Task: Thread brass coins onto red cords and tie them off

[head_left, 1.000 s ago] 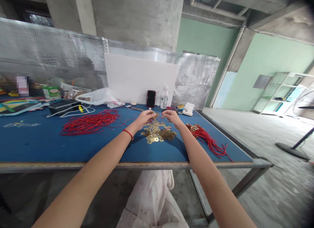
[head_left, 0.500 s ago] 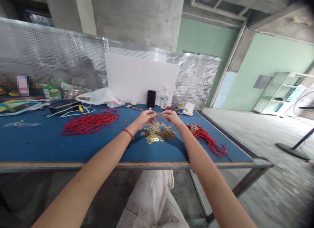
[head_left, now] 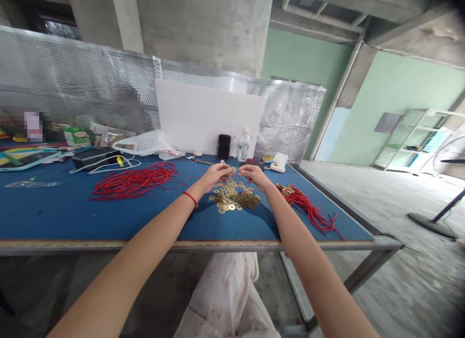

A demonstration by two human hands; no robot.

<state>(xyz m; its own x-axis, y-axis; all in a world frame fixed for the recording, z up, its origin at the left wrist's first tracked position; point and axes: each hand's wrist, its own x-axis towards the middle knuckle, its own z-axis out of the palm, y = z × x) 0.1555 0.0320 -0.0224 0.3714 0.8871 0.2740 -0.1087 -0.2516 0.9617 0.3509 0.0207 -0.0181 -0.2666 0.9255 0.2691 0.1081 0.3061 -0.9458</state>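
Above a heap of brass coins with holes (head_left: 228, 198), both my hands are raised close together. My left hand (head_left: 215, 176) is closed in a pinch on a brass coin (head_left: 233, 171) that shows at its fingertips. Opposite it, my right hand (head_left: 254, 175) pinches a thin red cord (head_left: 238, 185), part of which hangs toward the heap. Whether the cord passes through the coin is too small to tell. Right of my right forearm lies a bundle of red cords (head_left: 312, 211) with coins at its far end. A loose pile of red cord (head_left: 136, 181) lies to the left.
On the blue table (head_left: 90, 224), a phone (head_left: 224, 146) and a water bottle (head_left: 243, 146) stand against a white board (head_left: 207, 113). A black box (head_left: 95, 159) with a white cable and a plastic bag (head_left: 148, 143) are back left. A white case (head_left: 278, 167) sits back right.
Both hands stay in nearly the same place. The coin at my left fingertips has turned slightly and shows a little more clearly.
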